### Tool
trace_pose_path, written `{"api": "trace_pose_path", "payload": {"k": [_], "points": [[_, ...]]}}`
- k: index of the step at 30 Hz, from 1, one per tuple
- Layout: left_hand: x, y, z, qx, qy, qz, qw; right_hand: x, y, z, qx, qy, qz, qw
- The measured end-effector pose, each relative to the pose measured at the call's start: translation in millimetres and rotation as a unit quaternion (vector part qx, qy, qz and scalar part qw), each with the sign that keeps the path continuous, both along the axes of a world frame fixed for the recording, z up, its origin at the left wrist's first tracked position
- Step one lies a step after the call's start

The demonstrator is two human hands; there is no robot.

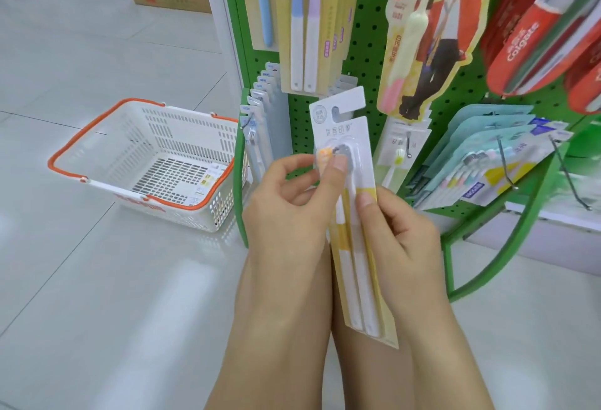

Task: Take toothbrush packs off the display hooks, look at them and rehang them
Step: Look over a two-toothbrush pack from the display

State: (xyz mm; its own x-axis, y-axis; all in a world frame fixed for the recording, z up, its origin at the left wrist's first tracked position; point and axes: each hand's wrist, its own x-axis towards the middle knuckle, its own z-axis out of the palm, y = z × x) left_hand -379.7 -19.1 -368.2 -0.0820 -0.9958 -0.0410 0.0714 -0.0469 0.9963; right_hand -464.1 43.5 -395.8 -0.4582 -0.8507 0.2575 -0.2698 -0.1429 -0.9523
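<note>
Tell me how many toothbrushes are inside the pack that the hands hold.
2, side by side in the yellow pack: the one on the left and the one on the right. The left hand and right hand cover parts.

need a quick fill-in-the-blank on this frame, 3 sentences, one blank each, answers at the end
1. The toothbrush pack is held by ____ hands, the left hand near its top and the right hand lower down.
2. The basket on the floor has ____ handles.
3. The pegboard behind the hanging packs is ____.

Missing words: both; orange; green
</note>
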Motion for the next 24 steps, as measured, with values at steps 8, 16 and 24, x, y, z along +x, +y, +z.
{"api": "trace_pose_path", "payload": {"k": [8, 16, 24], "points": [[3, 5, 9, -0.008, 0.015, 0.018, 1.000, 5, 4, 4, 0.029, 0.025, 0.001, 0.999], [4, 8, 6, -0.019, 0.039, 0.006, 0.999, 3, 7, 6, 0.039, 0.020, 0.027, 0.999], [15, 6, -14, -0.028, -0.044, -0.164, 0.985, 0, 3, 7, 0.004, -0.374, 0.005, 0.927]]}}
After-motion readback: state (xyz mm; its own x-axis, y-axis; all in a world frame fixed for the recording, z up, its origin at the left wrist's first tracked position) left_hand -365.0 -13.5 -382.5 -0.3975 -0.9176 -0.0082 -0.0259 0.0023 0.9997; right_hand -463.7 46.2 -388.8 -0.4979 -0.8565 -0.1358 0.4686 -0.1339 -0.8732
